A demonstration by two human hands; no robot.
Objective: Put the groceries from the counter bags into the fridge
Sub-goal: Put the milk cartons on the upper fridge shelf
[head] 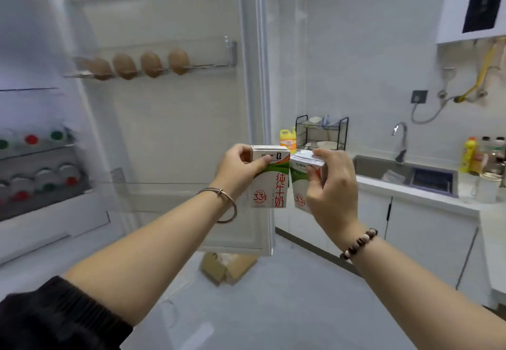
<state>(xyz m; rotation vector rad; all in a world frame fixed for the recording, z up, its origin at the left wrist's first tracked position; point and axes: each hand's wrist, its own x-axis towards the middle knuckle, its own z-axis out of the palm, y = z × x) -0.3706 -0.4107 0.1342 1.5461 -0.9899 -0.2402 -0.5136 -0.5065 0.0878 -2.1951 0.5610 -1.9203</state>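
Observation:
I hold two small white-and-green milk cartons side by side at chest height, in front of the open fridge door. My left hand grips the left milk carton near its top. My right hand grips the right milk carton, which leans slightly and touches the left one. Several brown eggs sit in the door's upper rack. A clear lower door shelf lies just left of the cartons. Small bottles with red and green caps stand on the fridge's inner shelves at left.
A counter with a steel sink and tap runs along the right wall. A black dish rack and a yellow detergent bottle stand behind the cartons. A cardboard box lies on the floor below the door.

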